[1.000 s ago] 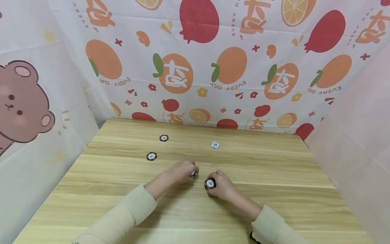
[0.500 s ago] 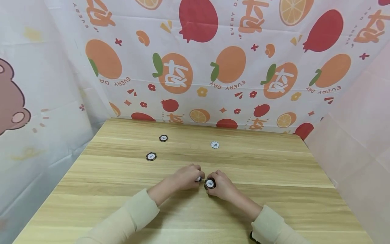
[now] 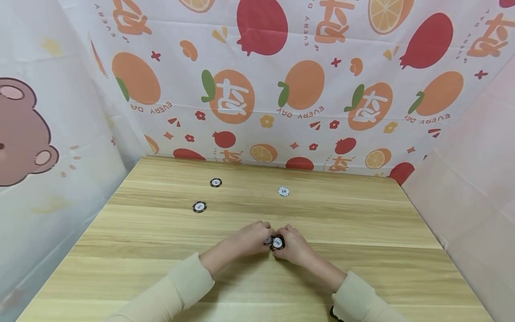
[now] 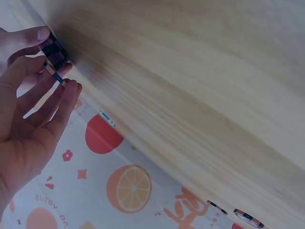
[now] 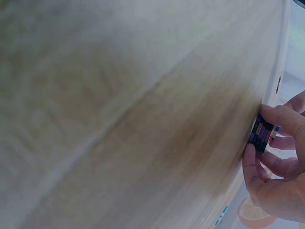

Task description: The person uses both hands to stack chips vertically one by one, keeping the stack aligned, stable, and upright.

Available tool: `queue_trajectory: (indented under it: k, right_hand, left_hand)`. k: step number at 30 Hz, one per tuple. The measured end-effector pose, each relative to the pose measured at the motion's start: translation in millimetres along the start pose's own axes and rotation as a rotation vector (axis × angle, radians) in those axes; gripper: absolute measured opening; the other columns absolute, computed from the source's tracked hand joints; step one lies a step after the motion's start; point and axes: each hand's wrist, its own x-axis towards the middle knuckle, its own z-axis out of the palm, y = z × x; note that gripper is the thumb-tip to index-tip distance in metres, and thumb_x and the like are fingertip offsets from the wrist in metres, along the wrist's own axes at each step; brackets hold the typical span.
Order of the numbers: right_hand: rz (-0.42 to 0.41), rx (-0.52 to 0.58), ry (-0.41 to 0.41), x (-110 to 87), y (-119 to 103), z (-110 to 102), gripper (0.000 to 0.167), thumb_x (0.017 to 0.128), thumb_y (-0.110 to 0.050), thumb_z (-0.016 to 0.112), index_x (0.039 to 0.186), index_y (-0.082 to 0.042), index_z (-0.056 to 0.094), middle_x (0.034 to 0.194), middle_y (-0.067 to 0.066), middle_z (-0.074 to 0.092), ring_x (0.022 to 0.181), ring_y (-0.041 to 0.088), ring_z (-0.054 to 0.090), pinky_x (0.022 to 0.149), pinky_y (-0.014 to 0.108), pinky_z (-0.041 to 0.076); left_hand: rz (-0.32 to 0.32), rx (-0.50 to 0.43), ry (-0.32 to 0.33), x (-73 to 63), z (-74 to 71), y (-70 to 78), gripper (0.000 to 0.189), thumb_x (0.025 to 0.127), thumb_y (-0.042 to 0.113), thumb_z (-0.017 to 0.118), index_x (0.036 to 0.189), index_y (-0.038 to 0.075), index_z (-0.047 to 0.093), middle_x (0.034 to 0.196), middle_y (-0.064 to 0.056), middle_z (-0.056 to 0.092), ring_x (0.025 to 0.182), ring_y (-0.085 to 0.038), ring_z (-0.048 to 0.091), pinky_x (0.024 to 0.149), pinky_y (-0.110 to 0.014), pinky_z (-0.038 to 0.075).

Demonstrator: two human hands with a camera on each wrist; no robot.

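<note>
My left hand (image 3: 252, 238) pinches one poker chip (image 4: 55, 74) between thumb and fingertips, tilted in the left wrist view. It is right beside a short stack of dark poker chips (image 3: 277, 242), whose top chip reads 100. My right hand (image 3: 295, 247) grips that stack from the right, thumb and fingers round its sides. In the right wrist view the stack (image 5: 259, 136) shows several layered edges and stands on the table. The pinched chip is at the stack's upper edge; whether it touches the stack I cannot tell. Fingers partly hide it in the head view.
Two black chips lie at the back left of the wooden table (image 3: 362, 223): one farther chip (image 3: 216, 182) and one nearer chip (image 3: 199, 206). A white chip (image 3: 283, 191) marked 10 lies behind the hands. A dark object (image 3: 335, 314) is partly under the right sleeve. Printed cloth walls surround the table.
My left hand has moved right and slightly nearer with its chip, until it meets the stack. My right hand and the stack have stayed put.
</note>
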Motion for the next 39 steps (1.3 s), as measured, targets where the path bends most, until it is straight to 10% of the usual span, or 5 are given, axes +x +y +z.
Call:
queue_trajectory:
  k: [23, 39]
  right_hand:
    - [0.012, 0.046, 0.000, -4.0, 4, -1, 0.044, 0.068, -0.011, 0.077, 0.105, 0.003, 0.057, 0.090, 0.004, 0.048, 0.083, 0.020, 0.051, 0.074, 0.038, 0.047]
    - [0.056, 0.224, -0.017, -11.5, 9, -7, 0.041, 0.072, -0.006, 0.075, 0.107, 0.006, 0.057, 0.092, 0.005, 0.052, 0.081, 0.016, 0.053, 0.068, 0.024, 0.047]
  left_hand:
    - [0.019, -0.013, 0.028, 6.6, 6.1, 12.5, 0.022, 0.077, 0.011, 0.071, 0.094, 0.000, 0.063, 0.080, -0.005, 0.055, 0.071, -0.015, 0.054, 0.064, -0.020, 0.045]
    - [-0.077, -0.033, 0.059, -0.8, 6.6, 8.0, 0.025, 0.072, 0.016, 0.077, 0.086, 0.002, 0.064, 0.079, -0.004, 0.056, 0.072, -0.015, 0.053, 0.064, -0.021, 0.045]
